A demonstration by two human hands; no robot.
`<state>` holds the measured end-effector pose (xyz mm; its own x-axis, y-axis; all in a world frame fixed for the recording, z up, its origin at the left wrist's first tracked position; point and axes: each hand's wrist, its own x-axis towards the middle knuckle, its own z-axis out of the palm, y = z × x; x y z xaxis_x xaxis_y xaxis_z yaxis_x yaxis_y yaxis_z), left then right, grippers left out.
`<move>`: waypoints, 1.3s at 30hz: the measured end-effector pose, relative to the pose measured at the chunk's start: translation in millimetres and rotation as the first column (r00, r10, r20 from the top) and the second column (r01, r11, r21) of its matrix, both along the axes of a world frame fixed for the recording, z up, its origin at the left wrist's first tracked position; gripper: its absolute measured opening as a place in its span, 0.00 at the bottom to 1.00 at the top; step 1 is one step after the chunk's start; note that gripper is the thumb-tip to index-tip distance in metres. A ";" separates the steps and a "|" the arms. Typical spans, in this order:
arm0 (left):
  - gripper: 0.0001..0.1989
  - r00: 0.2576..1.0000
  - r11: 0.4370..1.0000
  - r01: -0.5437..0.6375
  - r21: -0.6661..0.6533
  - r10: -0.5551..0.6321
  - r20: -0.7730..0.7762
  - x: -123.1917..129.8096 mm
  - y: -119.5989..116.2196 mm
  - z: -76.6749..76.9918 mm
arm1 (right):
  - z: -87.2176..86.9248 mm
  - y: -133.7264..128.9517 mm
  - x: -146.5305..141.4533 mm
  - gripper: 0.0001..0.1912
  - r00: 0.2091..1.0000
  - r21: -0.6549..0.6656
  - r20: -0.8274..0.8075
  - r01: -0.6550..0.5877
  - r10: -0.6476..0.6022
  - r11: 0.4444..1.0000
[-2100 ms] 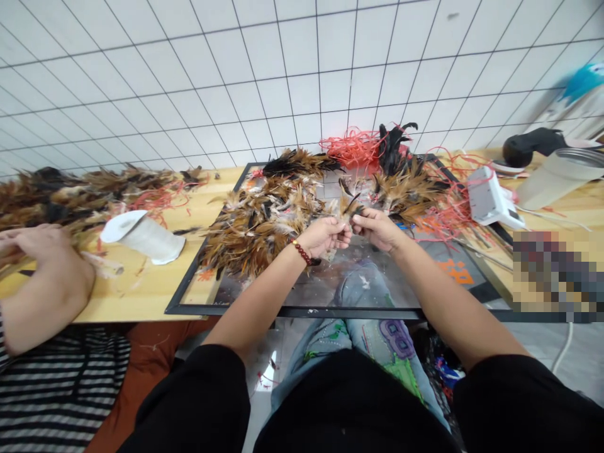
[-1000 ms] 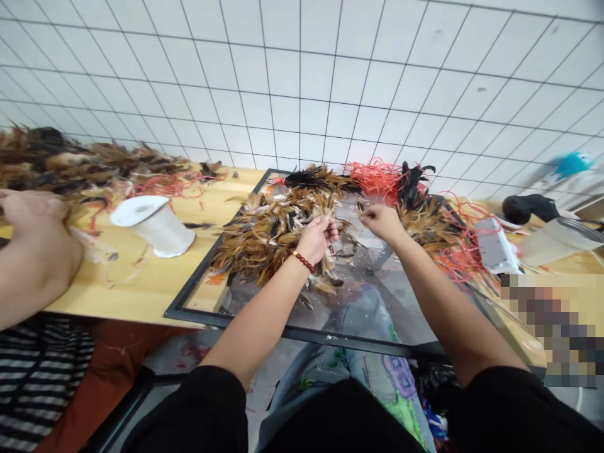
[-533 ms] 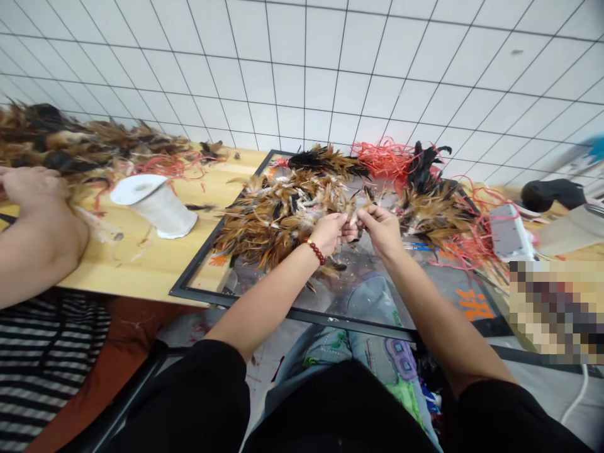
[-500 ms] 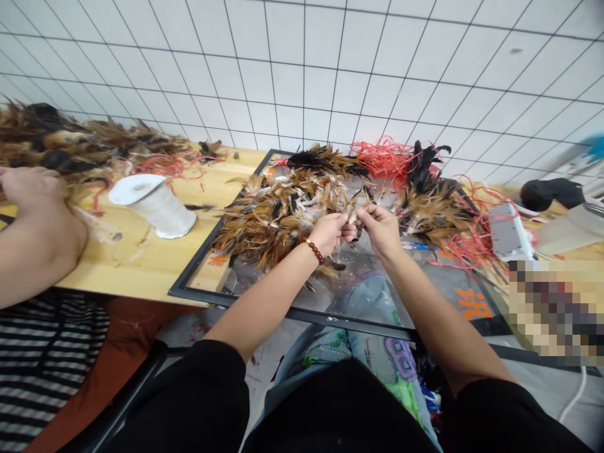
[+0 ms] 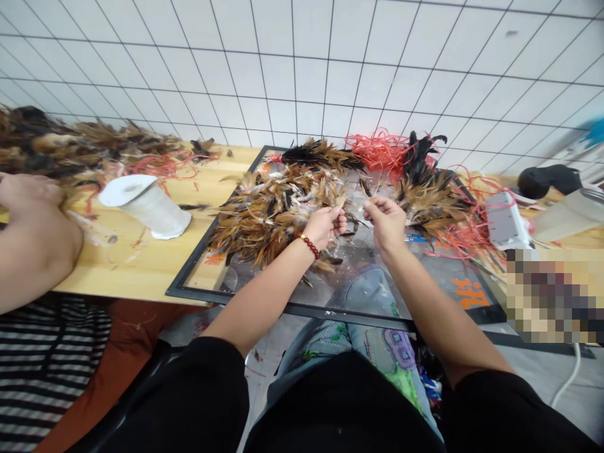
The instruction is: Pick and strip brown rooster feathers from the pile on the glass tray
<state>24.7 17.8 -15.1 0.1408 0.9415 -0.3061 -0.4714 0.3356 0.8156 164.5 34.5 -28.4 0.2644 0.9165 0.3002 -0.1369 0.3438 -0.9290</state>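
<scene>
My left hand (image 5: 328, 226), with a red bead bracelet (image 5: 309, 246) at the wrist, is closed in a pinch on a pale brown feather (image 5: 340, 200) over the right side of a heap of feathers. A short gap to the right, my right hand (image 5: 387, 221) is closed too, thumb and fingertips pressed together; what they hold is too small to make out. The heap of brown and black feathers (image 5: 264, 220) lies on a clear, black-framed panel (image 5: 349, 296). Another feather bunch (image 5: 431, 204) lies just beyond my right hand.
Red plastic strips (image 5: 382, 151) are tangled at the back. A white spool (image 5: 151, 207) stands at left, near a co-worker's arm (image 5: 38, 239) and more feathers (image 5: 85, 141). At right are a white box (image 5: 507, 220), blue-handled snips (image 5: 418, 238) and a translucent container (image 5: 569, 217).
My hands were together at the fingertips and have drawn apart, the left one to the left and the right one slightly to the right. The whole view has shifted a little.
</scene>
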 end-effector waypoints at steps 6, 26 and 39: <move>0.10 0.995 0.995 0.101 0.011 -0.101 -0.001 1.1 -1.9 1.2 | -7.4 -2.7 -13.0 0.13 0.994 0.008 0.074 -0.082 0.081 0.997; 0.07 0.884 0.881 0.466 0.079 -0.467 -0.003 -4.6 -6.7 1.3 | 2.9 -4.7 15.4 0.23 0.850 -0.269 -0.141 -0.527 0.508 0.806; 0.09 0.956 0.952 0.279 0.124 -0.265 -0.123 2.3 -8.9 0.2 | 4.4 9.7 20.6 0.22 0.953 -0.194 -0.012 -0.299 0.302 0.934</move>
<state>27.0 8.9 -14.9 0.3719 0.9060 -0.2022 -0.2883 0.3198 0.9025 185.1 44.3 -24.0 -0.0359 0.9929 0.1136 -0.1891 0.1049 -0.9763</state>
